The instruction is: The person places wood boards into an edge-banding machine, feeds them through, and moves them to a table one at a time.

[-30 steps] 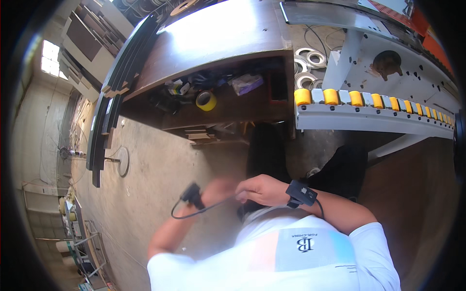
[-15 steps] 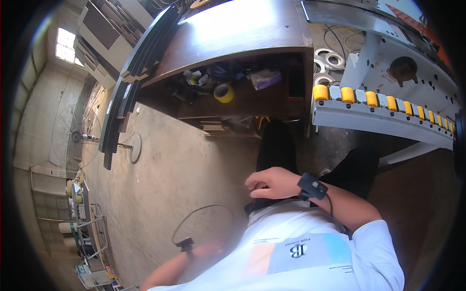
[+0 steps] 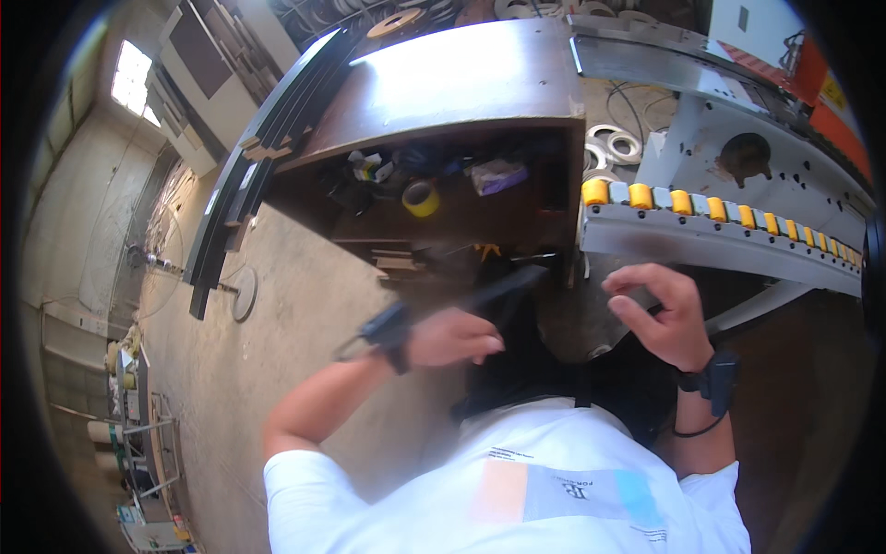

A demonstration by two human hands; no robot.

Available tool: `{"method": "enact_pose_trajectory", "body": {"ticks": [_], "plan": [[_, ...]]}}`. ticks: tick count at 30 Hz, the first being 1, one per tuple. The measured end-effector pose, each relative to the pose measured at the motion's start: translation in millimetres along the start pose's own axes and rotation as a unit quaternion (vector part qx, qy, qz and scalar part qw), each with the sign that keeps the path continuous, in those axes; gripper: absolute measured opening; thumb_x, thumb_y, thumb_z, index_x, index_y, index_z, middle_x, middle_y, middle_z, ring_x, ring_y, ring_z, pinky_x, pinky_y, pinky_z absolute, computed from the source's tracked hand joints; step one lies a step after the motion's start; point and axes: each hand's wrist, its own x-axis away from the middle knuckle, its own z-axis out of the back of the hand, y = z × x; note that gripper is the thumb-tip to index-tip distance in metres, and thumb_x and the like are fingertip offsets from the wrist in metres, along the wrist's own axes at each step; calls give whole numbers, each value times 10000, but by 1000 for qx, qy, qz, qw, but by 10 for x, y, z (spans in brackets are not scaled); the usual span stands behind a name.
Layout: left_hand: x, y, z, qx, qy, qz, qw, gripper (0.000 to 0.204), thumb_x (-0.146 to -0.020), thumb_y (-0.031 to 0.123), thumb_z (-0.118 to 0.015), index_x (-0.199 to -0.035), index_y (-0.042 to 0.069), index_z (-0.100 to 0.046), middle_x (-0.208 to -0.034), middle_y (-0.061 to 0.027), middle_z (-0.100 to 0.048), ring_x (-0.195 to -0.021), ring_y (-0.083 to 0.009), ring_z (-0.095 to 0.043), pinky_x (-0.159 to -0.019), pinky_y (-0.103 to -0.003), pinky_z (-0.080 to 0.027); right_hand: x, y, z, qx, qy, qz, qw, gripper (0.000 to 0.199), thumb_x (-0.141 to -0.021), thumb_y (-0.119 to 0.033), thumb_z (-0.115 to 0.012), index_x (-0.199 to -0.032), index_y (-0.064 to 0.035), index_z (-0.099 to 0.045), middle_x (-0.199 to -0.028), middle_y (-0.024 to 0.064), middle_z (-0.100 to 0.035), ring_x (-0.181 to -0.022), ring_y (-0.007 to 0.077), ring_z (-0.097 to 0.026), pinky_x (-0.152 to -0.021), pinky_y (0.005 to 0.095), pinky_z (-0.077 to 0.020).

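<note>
My left hand (image 3: 454, 338) is raised in front of my dark trousers, its fingers curled closed. From behind its knuckles a dark flat strip (image 3: 509, 287) slants up to the right. It seems to be in the hand's grip, but motion blur hides its kind. To the right, my right hand (image 3: 661, 312) hovers below the roller rail (image 3: 697, 245), thumb and fingers curved apart around nothing. Each wrist carries a black strapped device, on the left (image 3: 386, 336) and the right (image 3: 715, 380).
Ahead stands a brown wooden workbench (image 3: 461, 78); its open shelf holds a yellow tape roll (image 3: 421, 198) and a purple-white packet (image 3: 498, 176). Long dark boards (image 3: 224, 217) lie along its left side. The rail has yellow rollers. A fan stand base (image 3: 244, 295) is on the floor.
My left hand has risen from the lower left toward the middle, and the dark strip now shows beside it. My right hand has moved right and up, with its fingers spreading.
</note>
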Motion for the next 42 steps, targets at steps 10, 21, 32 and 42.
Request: {"method": "enact_pose_trajectory", "body": {"ticks": [10,21,32,42], "plan": [[-727,483,28,-234,-121,-149,953,436,-1155,443,-649,-1344,77,-792,-1280,-183,-811,-1165,-402,-764,-1003,-501,-617,474,28,-148,-60,-112,-178,976,137,-1030,-139,-819,-938,-45,-859,-768,74,-800,-683,178,-775,-674,287,-596],[206,522,2640,-576,556,-31,599,163,-1051,191,-765,-1190,112,-794,-1158,-83,-829,-1093,-311,-765,-944,-482,-608,611,-30,-383,-144,-259,-128,947,170,-994,-151,-885,-1112,-30,-866,-983,99,-835,-829,212,-774,-745,304,-609],[726,29,4311,-360,529,397,658,785,-1065,583,-682,-1621,33,-611,-1565,-258,-690,-1472,-434,-655,-1240,-530,-514,223,-383,161,126,-24,49,991,192,-909,-156,-945,-1072,-114,-852,-841,84,-803,-750,256,-786,-687,357,-627],[740,-423,4495,-386,611,267,638,682,-1029,579,-776,-1412,18,-715,-1316,-303,-783,-1265,-482,-740,-1106,-539,-566,145,128,2393,371,285,-1,884,187,-1106,-205,-744,-1223,-64,-784,-1079,117,-798,-976,225,-761,-889,373,-595]]}}
